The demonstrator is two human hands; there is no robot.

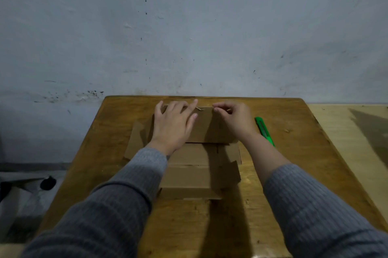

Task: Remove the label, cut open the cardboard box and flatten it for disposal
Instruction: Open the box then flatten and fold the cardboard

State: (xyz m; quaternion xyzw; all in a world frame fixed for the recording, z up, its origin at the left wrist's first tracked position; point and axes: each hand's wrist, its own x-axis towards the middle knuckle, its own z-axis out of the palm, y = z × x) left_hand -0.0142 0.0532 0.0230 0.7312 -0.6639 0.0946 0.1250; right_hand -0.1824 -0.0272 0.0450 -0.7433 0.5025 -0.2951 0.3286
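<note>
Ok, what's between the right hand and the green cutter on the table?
Nothing: in the head view only a narrow strip of bare wooden table separates the right hand from the green cutter, which lies untouched beside the wrist.

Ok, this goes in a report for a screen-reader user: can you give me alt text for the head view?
Two hands work on a flattened cardboard box on a wooden table: the left hand presses flat on it while the right hand pinches something small at its far edge. A green knife lies on the table just right of the box, before a grey wall.
</note>
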